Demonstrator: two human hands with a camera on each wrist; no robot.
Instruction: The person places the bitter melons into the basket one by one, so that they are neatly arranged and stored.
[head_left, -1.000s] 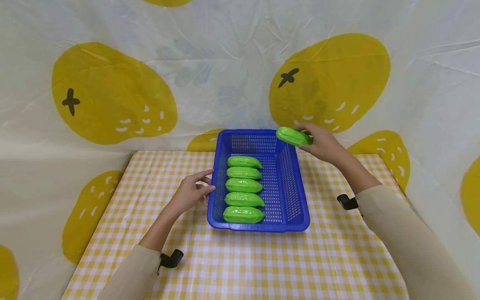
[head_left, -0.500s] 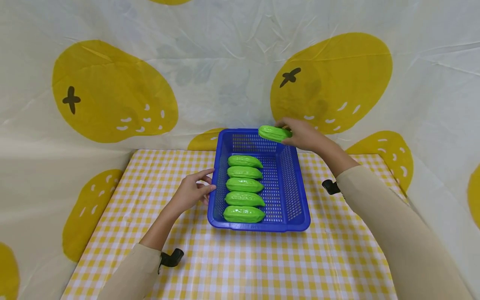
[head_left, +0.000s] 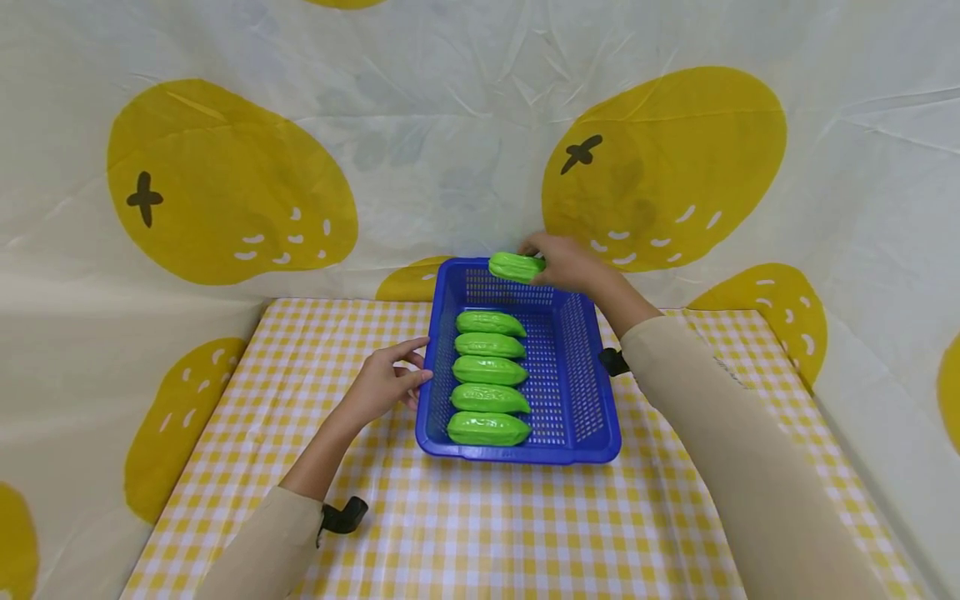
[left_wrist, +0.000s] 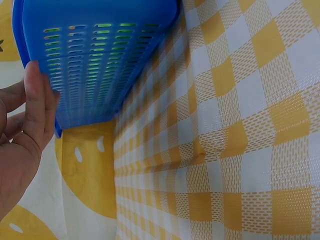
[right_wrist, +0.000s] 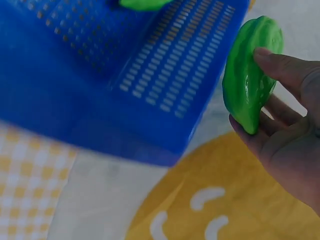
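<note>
My right hand (head_left: 564, 262) grips a glossy green bitter melon (head_left: 514, 267), ribbed and pointed at one end, above the far rim of a blue plastic basket (head_left: 517, 455). In the right wrist view the thumb lies on one side of this bitter melon (right_wrist: 247, 75), with fingers behind it. Inside the basket several like bitter melons (head_left: 490, 370) lie crosswise in a column along the left side. My left hand (head_left: 386, 383) touches the basket's left rim with nearly straight fingers. In the left wrist view, fingertips (left_wrist: 34, 75) rest against the basket's slotted wall (left_wrist: 95, 60).
The basket stands on a table with a yellow-and-white checked cloth (head_left: 510, 533). Right behind it hangs a pale curtain (head_left: 450, 142) printed with big yellow fruit. A black wrist camera (head_left: 613, 361) on the right sleeve overlaps the basket's right rim.
The right hand has carried the bitter melon leftward, from the basket's far right corner to over the middle of its far rim. The left hand and the basket have stayed put.
</note>
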